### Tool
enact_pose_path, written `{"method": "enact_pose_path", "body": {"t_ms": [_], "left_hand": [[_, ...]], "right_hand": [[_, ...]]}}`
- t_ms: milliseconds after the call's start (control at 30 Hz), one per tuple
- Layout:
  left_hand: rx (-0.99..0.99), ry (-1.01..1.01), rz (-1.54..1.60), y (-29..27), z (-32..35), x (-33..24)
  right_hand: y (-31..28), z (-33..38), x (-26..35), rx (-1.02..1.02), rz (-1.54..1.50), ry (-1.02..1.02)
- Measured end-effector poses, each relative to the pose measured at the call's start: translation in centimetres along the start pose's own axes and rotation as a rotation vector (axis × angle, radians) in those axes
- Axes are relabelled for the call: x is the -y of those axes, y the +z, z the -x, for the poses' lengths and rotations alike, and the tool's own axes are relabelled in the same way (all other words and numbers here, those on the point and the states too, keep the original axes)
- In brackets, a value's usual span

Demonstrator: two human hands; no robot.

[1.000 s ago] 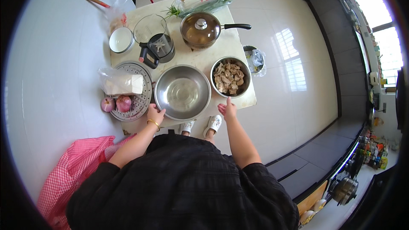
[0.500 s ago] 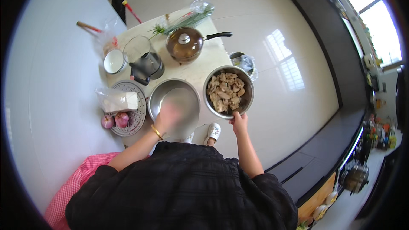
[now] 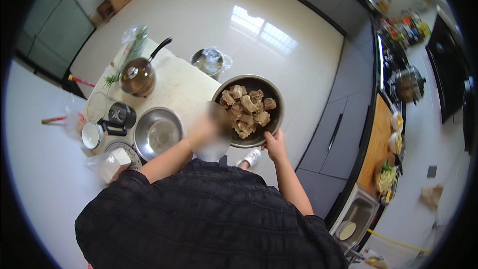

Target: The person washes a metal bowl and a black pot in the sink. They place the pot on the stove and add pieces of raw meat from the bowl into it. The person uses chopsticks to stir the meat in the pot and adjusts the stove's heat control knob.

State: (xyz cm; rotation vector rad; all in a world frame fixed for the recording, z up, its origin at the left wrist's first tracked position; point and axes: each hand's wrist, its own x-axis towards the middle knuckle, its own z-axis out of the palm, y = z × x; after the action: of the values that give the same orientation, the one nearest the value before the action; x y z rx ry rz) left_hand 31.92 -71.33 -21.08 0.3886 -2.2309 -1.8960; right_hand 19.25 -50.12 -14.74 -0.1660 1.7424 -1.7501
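Right hand (image 3: 275, 145): gripping round steel bowl (image 3: 272, 93) by near-right rim.
Left hand (image 3: 203, 134): blurred at its left side; cannot tell its hold.
Bowl: ahead, between hands; brown meat chunks (image 3: 246, 110) inside.
Cream rectangular counter (image 3: 185, 80): left of bowl.

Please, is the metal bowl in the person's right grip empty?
No, brown meat chunks lie inside the metal bowl, whose near rim the right grip holds.
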Motion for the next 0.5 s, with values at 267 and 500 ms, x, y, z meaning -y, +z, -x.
{"method": "enact_pose_path", "body": {"t_ms": [267,500], "left_hand": [[0.173,0.025,-0.015,8.9,-3.4,-6.7],[0.315,-0.626,0.352,22.4,-7.7,-14.6]], "right_hand": [[-10.2,4.8,2.2,-0.097,-0.066,-0.081],[-22.9,8.6,3.6,-0.244,0.022,0.046]]}}
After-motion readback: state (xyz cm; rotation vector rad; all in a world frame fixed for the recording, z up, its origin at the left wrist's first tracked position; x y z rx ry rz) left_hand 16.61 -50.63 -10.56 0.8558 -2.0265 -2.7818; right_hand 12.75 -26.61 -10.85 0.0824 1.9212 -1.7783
